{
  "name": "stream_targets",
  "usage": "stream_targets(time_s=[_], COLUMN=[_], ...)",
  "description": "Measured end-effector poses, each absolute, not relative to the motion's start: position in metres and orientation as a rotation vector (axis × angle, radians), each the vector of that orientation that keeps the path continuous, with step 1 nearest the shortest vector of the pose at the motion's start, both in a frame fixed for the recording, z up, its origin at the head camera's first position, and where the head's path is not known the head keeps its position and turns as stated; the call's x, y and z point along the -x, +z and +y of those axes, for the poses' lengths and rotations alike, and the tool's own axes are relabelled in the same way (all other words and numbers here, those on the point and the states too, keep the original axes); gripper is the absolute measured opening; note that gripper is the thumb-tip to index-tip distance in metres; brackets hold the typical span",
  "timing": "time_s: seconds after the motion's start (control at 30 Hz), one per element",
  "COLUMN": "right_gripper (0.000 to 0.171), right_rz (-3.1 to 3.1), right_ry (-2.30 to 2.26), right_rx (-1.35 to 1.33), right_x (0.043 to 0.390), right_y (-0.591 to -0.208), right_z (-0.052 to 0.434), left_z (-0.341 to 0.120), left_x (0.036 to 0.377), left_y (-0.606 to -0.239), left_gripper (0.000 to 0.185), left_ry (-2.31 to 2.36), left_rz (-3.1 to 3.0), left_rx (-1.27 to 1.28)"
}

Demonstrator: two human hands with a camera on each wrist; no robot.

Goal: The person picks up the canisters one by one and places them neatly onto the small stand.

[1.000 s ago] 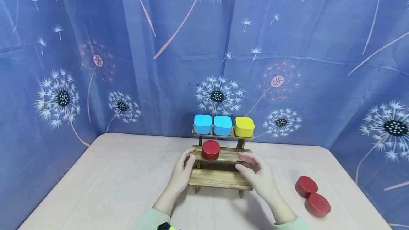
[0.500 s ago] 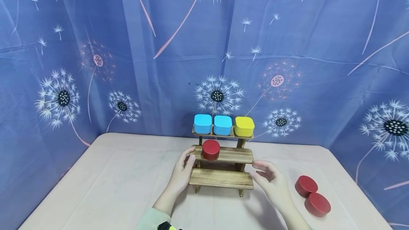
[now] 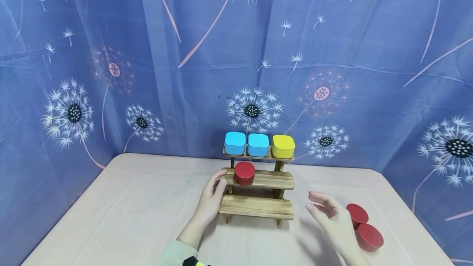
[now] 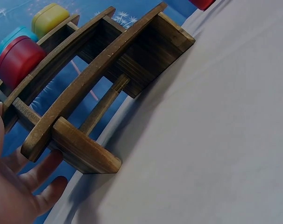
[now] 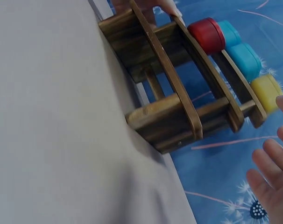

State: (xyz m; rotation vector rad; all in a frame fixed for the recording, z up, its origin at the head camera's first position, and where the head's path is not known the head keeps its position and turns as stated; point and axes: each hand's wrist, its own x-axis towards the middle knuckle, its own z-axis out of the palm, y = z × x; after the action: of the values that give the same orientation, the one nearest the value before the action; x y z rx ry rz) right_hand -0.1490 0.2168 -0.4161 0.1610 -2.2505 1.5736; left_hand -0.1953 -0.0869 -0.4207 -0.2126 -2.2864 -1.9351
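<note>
A three-tier wooden display stand (image 3: 256,205) is upright on the table. My left hand (image 3: 209,201) holds its left end, with thumb and forefinger at the middle shelf; in the left wrist view, other fingers lie beside the stand's leg. Near the left end of that middle shelf sits a round red tin (image 3: 244,173). My right hand (image 3: 334,218) is in the air right of the stand, fingers loosely bent and holding nothing. Just beyond it lie two more red tins, one (image 3: 369,237) in front and another (image 3: 357,213) partly hidden by the hand.
Along the top shelf stand two blue boxes, the left one (image 3: 235,143) and the middle one (image 3: 258,145), plus a yellow box (image 3: 283,146). A blue dandelion-print cloth (image 3: 199,93) hangs behind the pale-covered table (image 3: 129,216).
My right hand has left the stand's right side and moved rightward, toward the two red tins. The left hand stays at the stand's left end.
</note>
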Motion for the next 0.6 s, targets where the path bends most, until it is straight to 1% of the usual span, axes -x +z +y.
stream_targets(time_s=[0.3, 0.6], right_gripper=[0.029, 0.032], right_rz=[-2.263, -2.352], right_ry=[1.461, 1.335], right_rx=[-0.159, -0.077], right_x=[0.141, 0.134], right_y=[-0.415, -0.414], right_z=[0.236, 0.257], left_z=[-0.087, -0.087], left_x=[0.196, 0.197], left_y=[-0.422, -0.422], left_gripper=[0.037, 0.037], left_ry=[-1.934, -1.932], left_rz=[-2.283, -2.282], left_rx=[0.213, 0.215])
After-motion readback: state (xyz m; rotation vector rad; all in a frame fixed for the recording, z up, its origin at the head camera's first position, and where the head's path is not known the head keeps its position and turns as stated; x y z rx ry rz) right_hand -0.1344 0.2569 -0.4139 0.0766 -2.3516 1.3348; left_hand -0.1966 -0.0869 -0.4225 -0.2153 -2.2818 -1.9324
